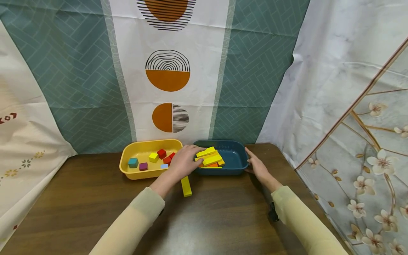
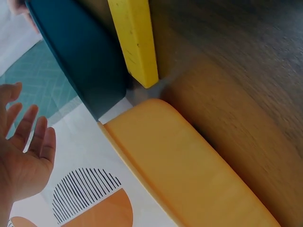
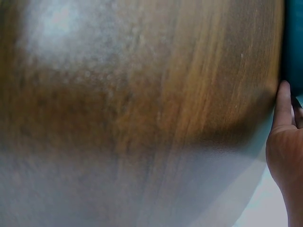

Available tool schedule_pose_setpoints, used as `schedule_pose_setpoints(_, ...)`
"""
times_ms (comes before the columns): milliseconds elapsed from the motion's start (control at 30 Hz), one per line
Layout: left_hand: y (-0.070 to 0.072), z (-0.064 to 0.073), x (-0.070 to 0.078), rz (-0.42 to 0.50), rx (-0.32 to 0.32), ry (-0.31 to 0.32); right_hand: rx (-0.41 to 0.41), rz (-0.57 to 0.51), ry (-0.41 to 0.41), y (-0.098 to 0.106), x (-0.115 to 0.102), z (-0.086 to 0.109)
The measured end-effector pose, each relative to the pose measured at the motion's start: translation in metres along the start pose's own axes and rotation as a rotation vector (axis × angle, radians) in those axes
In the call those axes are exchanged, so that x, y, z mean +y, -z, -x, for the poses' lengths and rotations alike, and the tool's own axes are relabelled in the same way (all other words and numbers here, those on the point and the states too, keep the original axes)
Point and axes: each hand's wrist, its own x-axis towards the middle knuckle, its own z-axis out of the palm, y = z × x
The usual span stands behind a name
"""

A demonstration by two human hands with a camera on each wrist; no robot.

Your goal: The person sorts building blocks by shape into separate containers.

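Observation:
My left hand hovers over the left end of a dark blue bin, beside a pile of yellow blocks. In the left wrist view its fingers are loosely bent and spread, holding nothing. Some orange blocks show beneath the yellow ones. Against the bin's right end, my right hand rests with its fingers along the outer wall; the right wrist view shows one straight finger touching it. A long yellow block lies on the table under my left wrist.
A yellow bin stands left of the blue one. Inside are a teal cube, a purple cube, a yellow cube and several red cubes. Behind both bins a patterned cloth hangs at the brown table's back edge.

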Motion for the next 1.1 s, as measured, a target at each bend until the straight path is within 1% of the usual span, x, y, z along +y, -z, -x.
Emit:
schedule_pose_setpoints(267,0.0,0.005,-0.01,-0.004,-0.003,-0.04,-0.004,-0.001,0.011,0.0,0.002,0.0)
schedule_pose_setpoints(567,0.001,0.012,-0.015,-0.016,-0.02,-0.079,0.001,-0.015,0.011,0.0,0.004,0.0)
schedule_pose_setpoints(733,0.0,0.014,-0.02,-0.018,-0.032,-0.088,0.0,-0.016,0.009,0.001,0.005,-0.001)
schedule_pose_setpoints(967,-0.003,0.018,-0.025,0.001,-0.054,-0.081,-0.005,-0.013,0.018,0.001,0.006,-0.002)
schedule_pose_setpoints(1100,-0.005,0.021,-0.028,-0.001,-0.053,-0.084,-0.004,-0.014,0.022,0.001,0.006,-0.002)
